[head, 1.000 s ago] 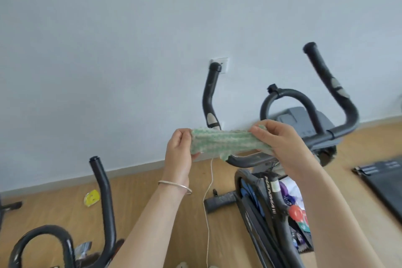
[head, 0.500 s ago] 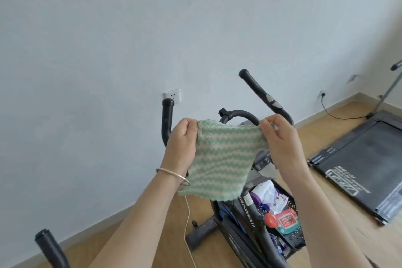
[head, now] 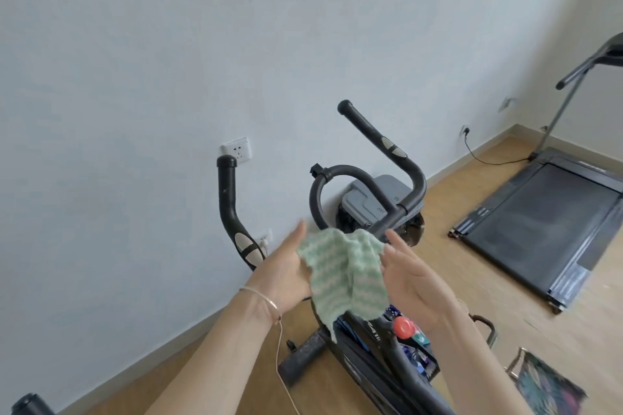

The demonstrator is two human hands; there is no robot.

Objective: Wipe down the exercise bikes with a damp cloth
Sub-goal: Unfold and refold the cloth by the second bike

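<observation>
Head view: green-and-white striped cloth hanging crumpled between two raised hands, in front of the black exercise bike. Left hand flat and spread, fingers stretched forward, palm pressed against the cloth's left edge, thin bangle at the wrist. Right hand likewise spread, fingers pointing up and forward, palm facing the cloth's right edge and touching it; neither grip closed around the fabric, more a loose sandwiching between open palms. Lower corner of the cloth drooping over the bike's frame. Curved handlebars rising behind the cloth, left bar ending just below a white wall socket. Grey console beyond the handlebars, near the wall. Colourful bottles, one with an orange-red cap, packed in a holder on the bike just beneath the right wrist. White cord dangling under the left forearm. Folded treadmill on the wooden floor well to the right, its cable plugged into a low socket. Patterned bag on the floor at lower right.
</observation>
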